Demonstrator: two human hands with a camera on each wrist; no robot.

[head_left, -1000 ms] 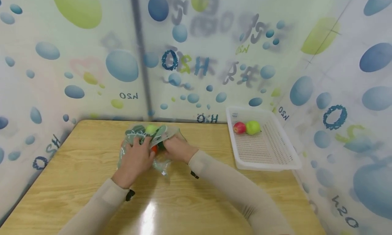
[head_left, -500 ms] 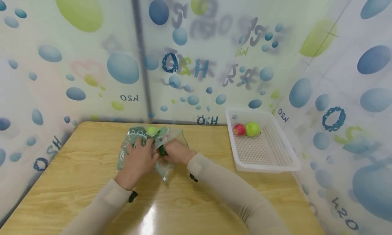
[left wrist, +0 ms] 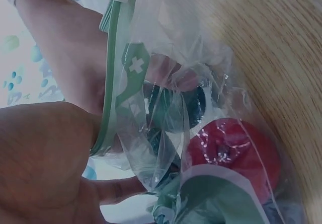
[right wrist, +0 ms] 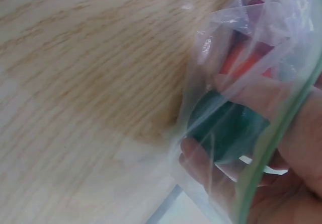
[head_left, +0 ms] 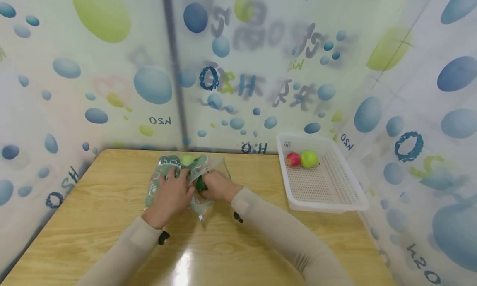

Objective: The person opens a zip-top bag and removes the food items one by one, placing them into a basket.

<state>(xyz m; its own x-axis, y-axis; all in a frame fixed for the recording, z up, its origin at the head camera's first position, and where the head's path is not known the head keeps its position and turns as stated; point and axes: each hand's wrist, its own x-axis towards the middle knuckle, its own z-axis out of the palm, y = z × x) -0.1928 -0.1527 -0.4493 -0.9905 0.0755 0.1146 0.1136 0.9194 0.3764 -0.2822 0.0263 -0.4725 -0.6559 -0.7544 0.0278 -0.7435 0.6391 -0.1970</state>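
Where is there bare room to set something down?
Bare table lies between the resealable bag and the white basket, left of the bag, and between the sleeves. The basket's floor is free in front of the red apple and green apple. The bag is crowded: left hand on it, right hand gripping a dark green item inside.

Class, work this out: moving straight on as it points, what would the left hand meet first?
Beyond the zip bag it touches, the left hand would probably meet the light green round fruit first, though depth is unclear.
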